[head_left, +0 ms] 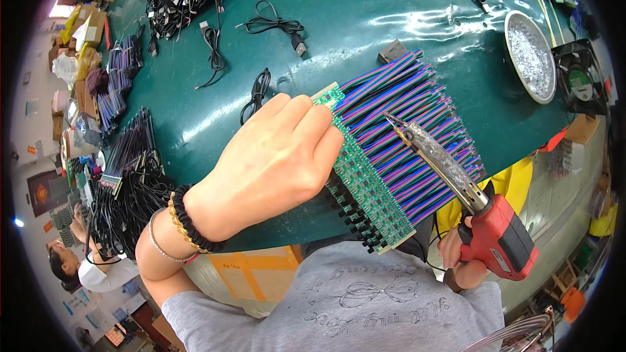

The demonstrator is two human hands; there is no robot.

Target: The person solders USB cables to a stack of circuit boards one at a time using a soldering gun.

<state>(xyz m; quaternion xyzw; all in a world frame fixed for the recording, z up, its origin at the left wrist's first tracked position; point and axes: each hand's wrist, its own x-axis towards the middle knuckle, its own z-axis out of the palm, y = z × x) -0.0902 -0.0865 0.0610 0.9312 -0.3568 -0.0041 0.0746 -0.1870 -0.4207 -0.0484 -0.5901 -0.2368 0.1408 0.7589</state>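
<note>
1. Our left hand point(274, 166) lies flat mid-frame, fingers point(313, 124) spread open on the green boards point(365, 182).
2. Striped wires point(404, 130) fan right on the counter point(365, 19).
3. Our right hand point(456, 254), lower right, grips the red soldering gun point(499, 234), tip over the wires.

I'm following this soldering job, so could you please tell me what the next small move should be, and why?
Probably lower the soldering gun tip towards the row of green circuit boards. The right hand holds the gun with its tip hovering above the striped wires, short of the boards, while the left hand already presses the boards' upper end flat on the green table.
</note>
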